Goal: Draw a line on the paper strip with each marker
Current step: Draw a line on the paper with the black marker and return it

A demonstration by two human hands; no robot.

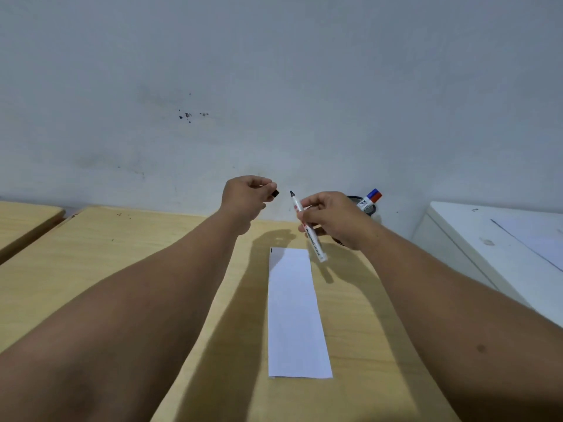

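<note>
A white paper strip (295,312) lies lengthwise on the wooden table (122,254), with a short dark mark at its far left corner. My right hand (335,217) holds an uncapped white marker (307,229) with a black tip pointing up and away, above the strip's far end. My left hand (246,199) pinches the black cap (275,193) a short way left of the tip. Behind my right hand a dark holder (370,208) carries markers with a blue and a red cap (374,195).
A grey wall stands right behind the table. A white cabinet (499,248) sits to the right of the table. Another wooden table top (24,220) lies at the far left, apart by a gap.
</note>
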